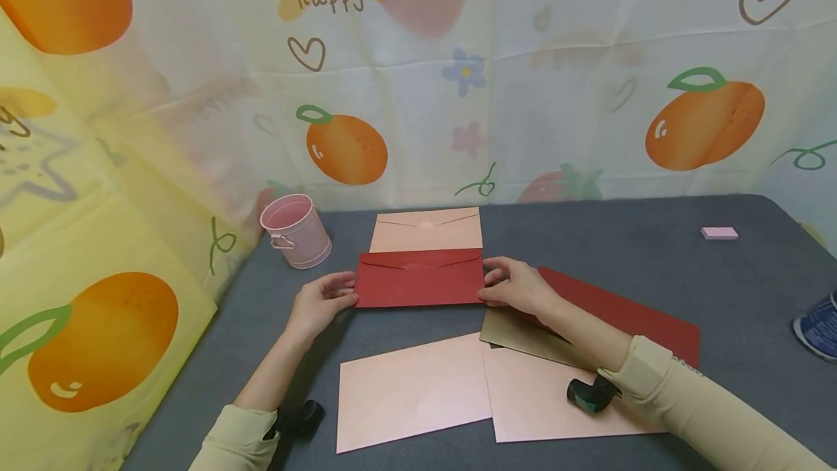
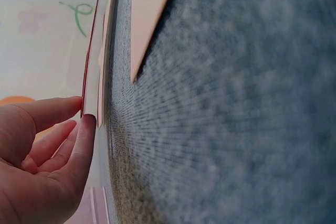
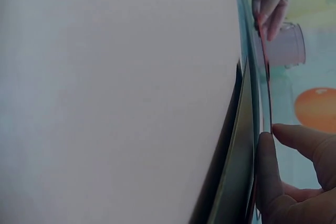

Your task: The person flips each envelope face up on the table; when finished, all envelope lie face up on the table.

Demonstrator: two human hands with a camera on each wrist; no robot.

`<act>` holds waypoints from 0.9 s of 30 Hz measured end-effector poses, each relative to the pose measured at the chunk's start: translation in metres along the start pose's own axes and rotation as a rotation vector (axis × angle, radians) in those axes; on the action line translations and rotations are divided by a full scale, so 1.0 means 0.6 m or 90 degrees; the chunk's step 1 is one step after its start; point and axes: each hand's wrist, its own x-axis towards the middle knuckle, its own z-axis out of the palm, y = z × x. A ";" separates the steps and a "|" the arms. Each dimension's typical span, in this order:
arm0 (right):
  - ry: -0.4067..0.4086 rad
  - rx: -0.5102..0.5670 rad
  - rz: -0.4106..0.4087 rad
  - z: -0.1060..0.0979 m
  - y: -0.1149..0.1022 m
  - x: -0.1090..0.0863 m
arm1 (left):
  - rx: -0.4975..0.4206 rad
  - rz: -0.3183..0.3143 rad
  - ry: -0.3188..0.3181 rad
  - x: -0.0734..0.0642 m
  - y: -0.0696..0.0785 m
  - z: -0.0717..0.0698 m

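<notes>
A red envelope (image 1: 418,283), its flap side up, is held level between both hands in the head view. My left hand (image 1: 320,302) pinches its left edge between thumb and fingers, and my right hand (image 1: 519,286) pinches the right edge. Both wrist views show the envelope edge-on, raised above the table; thumb and fingertips of the left hand (image 2: 50,150) meet at its edge, as do those of the right hand (image 3: 299,177). Just behind it lies a pale pink envelope (image 1: 426,230) with a round seal, its near part overlapped by the red one.
Two pale pink envelopes (image 1: 415,392) lie nearest me on the grey table (image 1: 739,275). A brown envelope (image 1: 530,336) and another red envelope (image 1: 634,311) lie under my right forearm. A pink bucket (image 1: 297,232) stands back left, a small pink block (image 1: 719,233) back right, a blue object (image 1: 817,327) at the right edge.
</notes>
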 end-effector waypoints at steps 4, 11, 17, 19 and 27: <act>-0.003 -0.023 0.001 -0.002 -0.001 -0.001 | -0.001 0.008 -0.008 -0.002 0.002 0.000; -0.008 -0.044 -0.003 -0.003 -0.002 -0.003 | 0.003 0.021 -0.020 -0.006 0.005 -0.002; -0.009 -0.063 -0.002 -0.002 -0.004 -0.006 | 0.014 0.025 -0.028 -0.005 0.003 -0.003; -0.017 -0.055 0.000 -0.001 -0.005 -0.006 | 0.020 0.025 -0.028 -0.005 0.002 -0.003; -0.040 -0.020 0.007 0.002 -0.006 -0.003 | 0.050 0.029 -0.030 -0.001 0.000 -0.002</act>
